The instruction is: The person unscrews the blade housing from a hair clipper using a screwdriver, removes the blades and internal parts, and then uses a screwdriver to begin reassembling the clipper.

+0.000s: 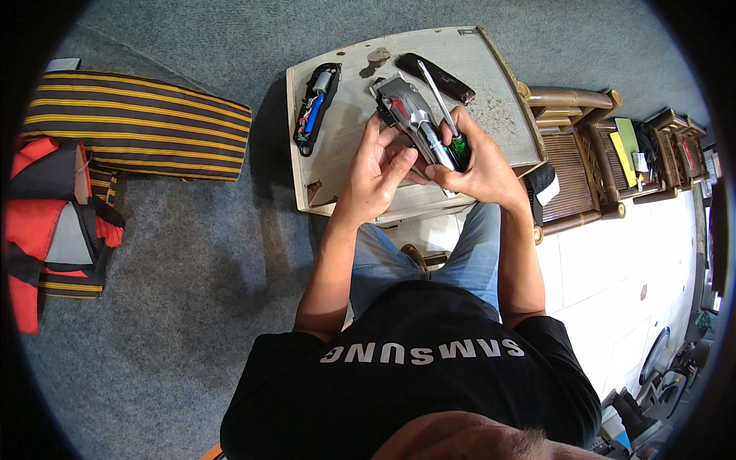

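Observation:
A silver hair clipper [409, 111] is held over the small table, its blade end pointing away from me and to the left. My left hand [378, 165] grips its left side, with the thumb along the body. My right hand [480, 162] holds the clipper's near end. The same hand also keeps a screwdriver [438, 92] with a green handle, its shaft pointing away beside the clipper. On the left of the table lies an opened black clipper housing [316, 107] showing a motor, a blue cell and wires. A dark clipper cover [437, 77] rests behind the screwdriver.
The worn wooden table [353, 115] has raised edges and a stained top. To the right stand bamboo seats [567, 172] with yellow and green papers [625, 153]. At the left, a striped cushion [146, 126] and red-and-grey fabric [38, 230] lie on grey carpet.

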A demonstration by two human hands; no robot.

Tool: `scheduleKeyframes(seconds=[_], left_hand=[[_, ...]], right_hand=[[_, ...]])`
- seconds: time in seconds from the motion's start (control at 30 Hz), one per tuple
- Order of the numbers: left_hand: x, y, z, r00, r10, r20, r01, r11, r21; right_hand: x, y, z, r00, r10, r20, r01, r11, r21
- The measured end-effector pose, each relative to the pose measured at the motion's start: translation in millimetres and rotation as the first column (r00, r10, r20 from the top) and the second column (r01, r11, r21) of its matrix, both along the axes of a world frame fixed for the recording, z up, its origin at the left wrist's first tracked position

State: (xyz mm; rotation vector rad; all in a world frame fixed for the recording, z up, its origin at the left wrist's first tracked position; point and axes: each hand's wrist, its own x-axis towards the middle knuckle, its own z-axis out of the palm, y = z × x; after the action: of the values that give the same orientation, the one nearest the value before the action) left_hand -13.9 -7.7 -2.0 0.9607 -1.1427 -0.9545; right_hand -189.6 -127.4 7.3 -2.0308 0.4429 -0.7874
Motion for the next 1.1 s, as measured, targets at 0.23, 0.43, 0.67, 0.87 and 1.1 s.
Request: scheduleKeyframes(seconds=[0.23, 0.43, 0.67, 0.87, 1.1], left_hand=[[0, 1, 0, 1.0, -0.005, -0.011, 0.005, 1.0, 0.007], [-1, 1, 2, 1.0, 0.002, -0.028, -0.002, 1.0, 0.007], [0, 0, 0, 1.0, -0.004, -0.024, 0.005, 1.0, 0.011], [1, 1, 0, 0.999, -0.019, -0.034, 0.019, 1.0, 0.014], [0, 2, 2, 0.999, -0.018, -0.038, 0.018, 1.0, 0.018]], right_hand=[[-3, 2, 9, 0.995, 0.023, -0.1, -0.014, 0.995, 0.098], [-3, 2, 8, 0.996, 0.024, -0.088, -0.015, 0.995, 0.102], [-3, 2, 10, 0.997, 0.03, -0.078, -0.022, 0.994, 0.108], [-3, 2, 10, 0.996, 0.029, -0.084, -0.02, 0.994, 0.105], [-3, 2, 11, 0.996, 0.027, -0.089, -0.017, 0.994, 0.11]])
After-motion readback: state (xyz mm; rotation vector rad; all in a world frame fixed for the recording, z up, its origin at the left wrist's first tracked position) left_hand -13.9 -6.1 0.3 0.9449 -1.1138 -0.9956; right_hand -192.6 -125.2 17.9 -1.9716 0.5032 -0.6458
